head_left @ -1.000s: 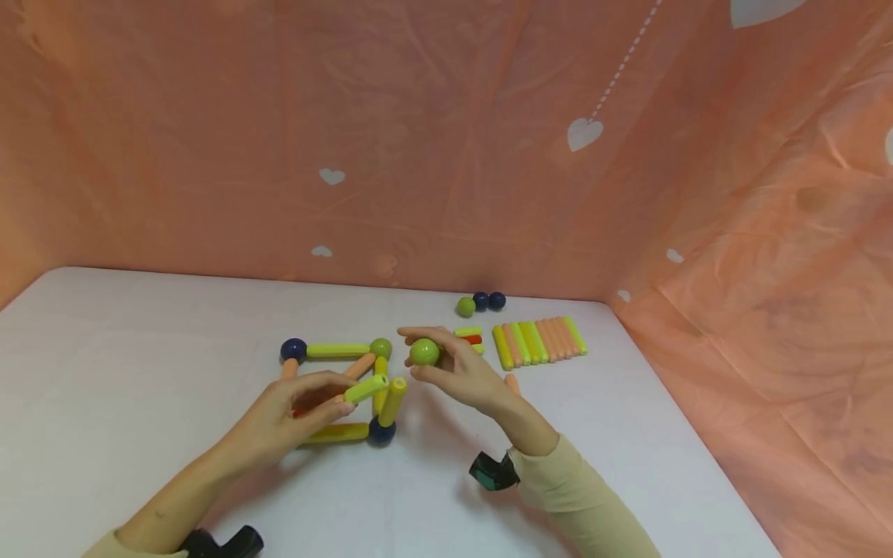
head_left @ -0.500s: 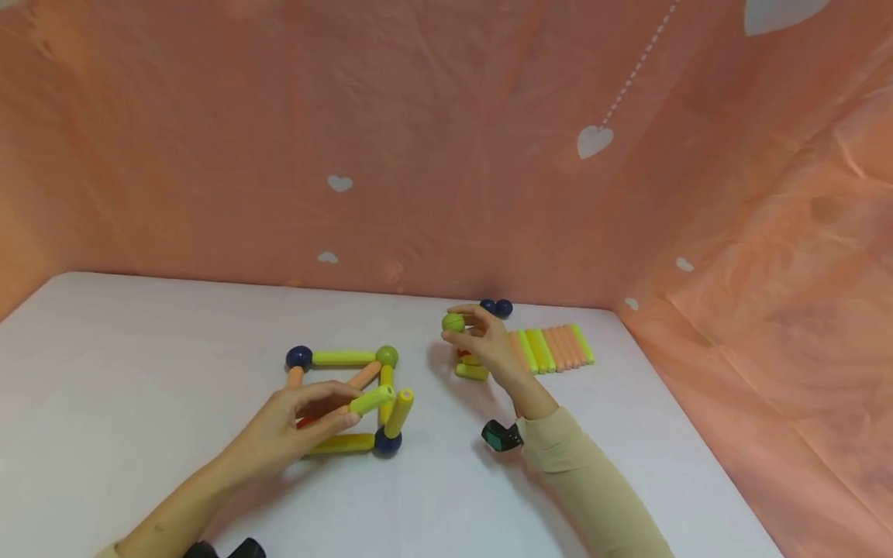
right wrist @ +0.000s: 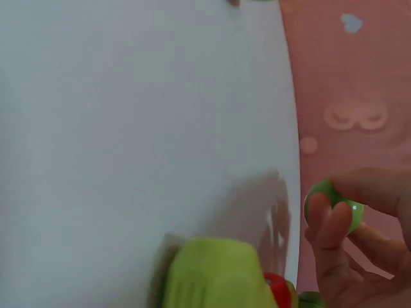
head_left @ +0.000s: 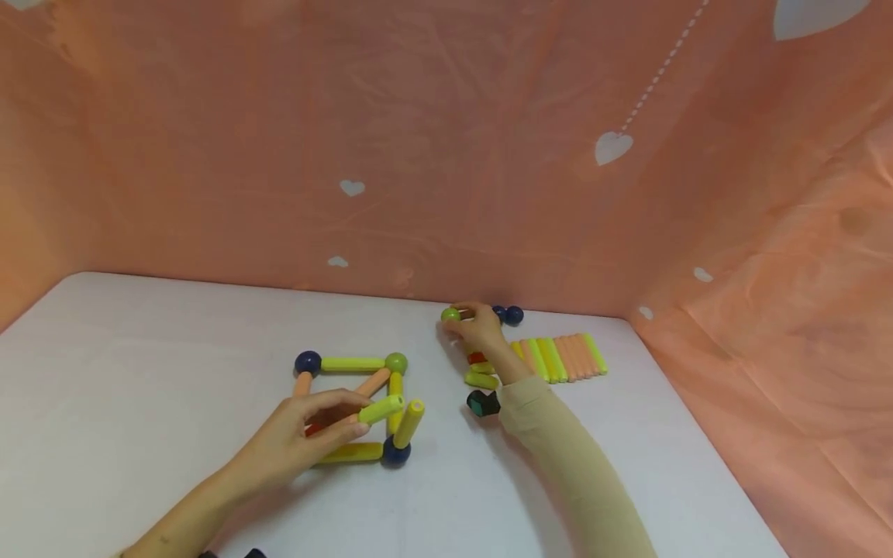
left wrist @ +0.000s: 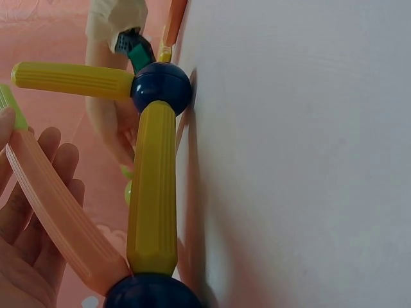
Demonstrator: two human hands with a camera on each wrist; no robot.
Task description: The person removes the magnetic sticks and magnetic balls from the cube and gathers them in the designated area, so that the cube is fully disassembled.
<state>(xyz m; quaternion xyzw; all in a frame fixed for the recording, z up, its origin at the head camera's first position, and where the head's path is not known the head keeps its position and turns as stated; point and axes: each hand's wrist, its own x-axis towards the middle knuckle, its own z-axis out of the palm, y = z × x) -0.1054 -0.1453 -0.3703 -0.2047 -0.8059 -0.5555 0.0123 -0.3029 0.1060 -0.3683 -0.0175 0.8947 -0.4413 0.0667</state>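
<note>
Best working gently over the white table (head_left: pixel 174 349), not bumping the stick frame (head_left: pixel 352 364), firmly pinching the light green stick (head_left: pixel 385 408) above it in the left hand (head_left: pixel 293 430), and lightly pinching the green ball (head_left: pixel 449 315) near the back between fingertips of the right hand (head_left: pixel 481 328)

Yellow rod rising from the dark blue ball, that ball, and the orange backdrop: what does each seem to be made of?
Yellow rod: probably moulded plastic, satin, with grooves along its side. Dark blue ball: glossy plastic or perhaps painted metal; its smooth surface catches the light. Orange backdrop: thin fabric or plastic sheeting, faintly shiny, given its creases.
</note>
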